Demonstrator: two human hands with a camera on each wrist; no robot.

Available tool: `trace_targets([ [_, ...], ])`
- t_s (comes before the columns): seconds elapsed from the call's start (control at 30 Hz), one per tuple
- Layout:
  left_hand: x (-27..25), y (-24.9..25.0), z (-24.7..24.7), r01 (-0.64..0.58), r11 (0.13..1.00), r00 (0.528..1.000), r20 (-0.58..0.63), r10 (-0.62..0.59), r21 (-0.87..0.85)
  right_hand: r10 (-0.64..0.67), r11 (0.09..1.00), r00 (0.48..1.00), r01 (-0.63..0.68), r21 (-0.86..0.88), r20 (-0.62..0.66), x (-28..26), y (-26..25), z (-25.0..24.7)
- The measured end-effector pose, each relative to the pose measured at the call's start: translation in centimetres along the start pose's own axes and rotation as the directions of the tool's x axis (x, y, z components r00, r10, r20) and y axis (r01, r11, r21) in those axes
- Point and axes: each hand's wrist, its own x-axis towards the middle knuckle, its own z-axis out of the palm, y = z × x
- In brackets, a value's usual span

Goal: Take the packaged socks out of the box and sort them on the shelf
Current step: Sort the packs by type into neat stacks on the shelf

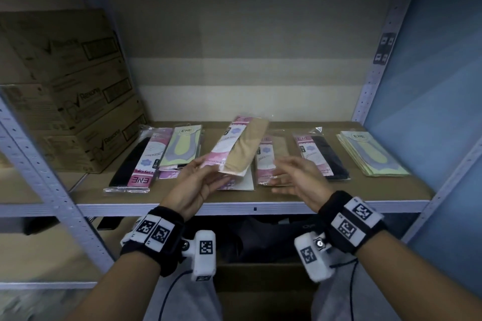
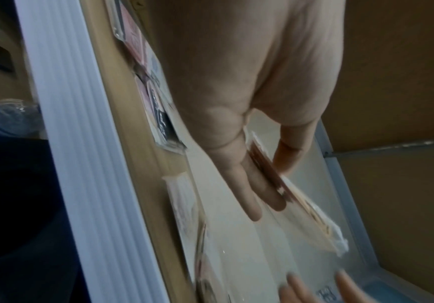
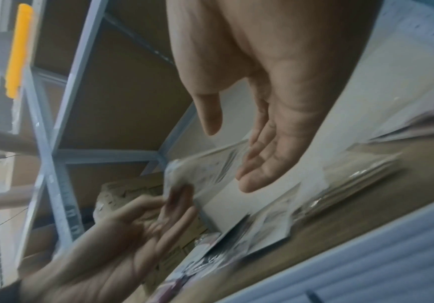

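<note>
My left hand (image 1: 202, 176) pinches the near end of a beige sock pack with a pink card (image 1: 241, 144), thumb on top and fingers beneath, holding it tilted above the shelf board (image 1: 391, 190). The left wrist view shows the same pack (image 2: 311, 215) between my thumb and fingers. My right hand (image 1: 294, 172) hovers just right of the pack with fingers straight and empty, over another beige pack (image 1: 268, 161). In the right wrist view the right hand (image 3: 257, 155) is spread above packs lying on the board.
Sorted on the board are black packs (image 1: 135, 164) at left, a yellow-grey pack (image 1: 181, 148), a black pack (image 1: 323, 156) and a stack of yellow-grey packs (image 1: 370, 154) at right. Stacked cardboard boxes (image 1: 70, 91) fill the left. Grey uprights (image 1: 378, 60) frame the bay.
</note>
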Motion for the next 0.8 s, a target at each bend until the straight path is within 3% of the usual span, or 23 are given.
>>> trace_targets([
  [0.1, 0.0, -1.1, 1.3, -0.021, 0.999, 1.0, -0.013, 0.022, 0.043, -0.051, 0.999, 0.999, 0.051, -0.008, 0.002, -0.2, 0.3, 2.6],
  [0.23, -0.1, -2.2, 2.4, -0.062, 0.987, 0.997, -0.043, 0.069, 0.15, -0.131, 0.99, 0.987, 0.135, 0.04, -0.09, 0.0, 0.6, 4.5],
  [0.33, -0.2, -2.4, 2.6, -0.119, 0.935, 0.987, -0.061, 0.147, 0.333, -0.164, 0.986, 0.976, 0.167, 0.011, -0.142, 0.4, 0.8, 4.4],
  [0.37, 0.0, -2.6, 2.5, -0.159, 0.867, 0.975, -0.06, 0.212, 0.473, -0.177, 0.984, 0.972, 0.175, -0.025, -0.153, 0.5, 0.8, 4.2],
  [0.43, 0.6, -3.0, 2.4, -0.225, 0.585, 0.934, 0.001, 0.358, 0.779, -0.216, 0.971, 0.962, 0.193, -0.142, -0.169, 0.8, 1.1, 3.6],
  [0.5, 1.2, -3.5, 2.7, -0.271, 0.316, 0.893, 0.115, 0.435, 0.909, -0.299, 0.922, 0.934, 0.23, -0.312, -0.197, 1.4, 1.5, 2.7],
  [0.53, 1.5, -3.8, 2.9, -0.285, 0.238, 0.883, 0.158, 0.443, 0.928, -0.359, 0.872, 0.911, 0.249, -0.422, -0.205, 1.8, 1.8, 2.2],
  [0.63, 2.4, -5.1, 4.0, -0.308, 0.101, 0.875, 0.24, 0.421, 0.946, -0.487, 0.682, 0.858, 0.259, -0.684, -0.161, 2.3, 2.3, 0.9],
  [0.8, 4.3, -7.5, 5.6, -0.288, -0.124, 0.883, 0.314, 0.348, 0.949, -0.424, 0.505, 0.903, 0.173, -0.846, -0.069, 3.1, 3.0, -1.2],
])
